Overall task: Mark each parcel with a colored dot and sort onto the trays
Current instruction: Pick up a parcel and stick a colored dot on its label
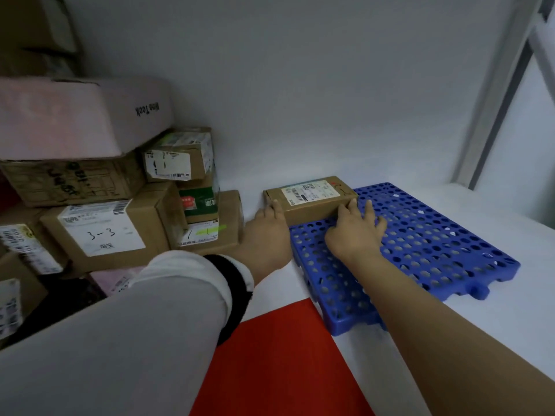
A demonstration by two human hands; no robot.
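A flat brown parcel [310,196] with a white shipping label lies on the far left corner of the blue perforated tray [420,244], against the back wall. My left hand [268,223] holds the parcel's left end, thumb on its top edge. My right hand [357,226] rests on the tray with its fingers spread, and the fingertips touch the parcel's near right side. A red tray or sheet [279,364] lies in front, to the left of the blue tray.
A stack of several cardboard parcels [114,226] fills the left side, one marked "3-3", with a pink box [75,115] on top. White wall stands behind. A metal frame post [492,115] rises at the right. White floor surrounds the trays.
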